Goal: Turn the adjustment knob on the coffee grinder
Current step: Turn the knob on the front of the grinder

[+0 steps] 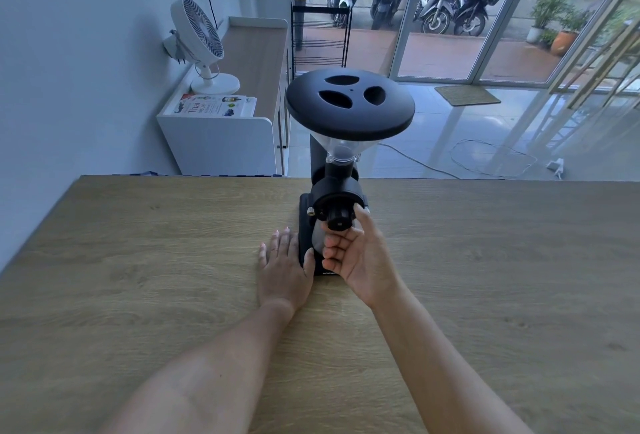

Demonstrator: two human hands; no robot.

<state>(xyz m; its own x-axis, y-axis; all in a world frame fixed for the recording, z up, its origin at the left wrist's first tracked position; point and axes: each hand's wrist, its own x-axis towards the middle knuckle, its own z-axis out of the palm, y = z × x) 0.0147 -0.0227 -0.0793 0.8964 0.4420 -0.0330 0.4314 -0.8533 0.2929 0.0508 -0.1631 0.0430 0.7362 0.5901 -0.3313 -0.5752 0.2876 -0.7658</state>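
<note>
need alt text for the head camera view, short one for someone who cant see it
A person's right hand pinches the small black adjustment knob on the front of a black coffee grinder, while the left hand lies flat on the wooden table against the grinder's base.

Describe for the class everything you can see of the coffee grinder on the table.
The coffee grinder is matte black and stands upright near the far edge of the wooden table. A wide round lid with three oval holes caps a clear funnel hopper. Below, a round housing carries the small black adjustment knob, facing the camera. The right hand pinches the knob; the left hand lies flat beside the base, thumb on it.
</note>
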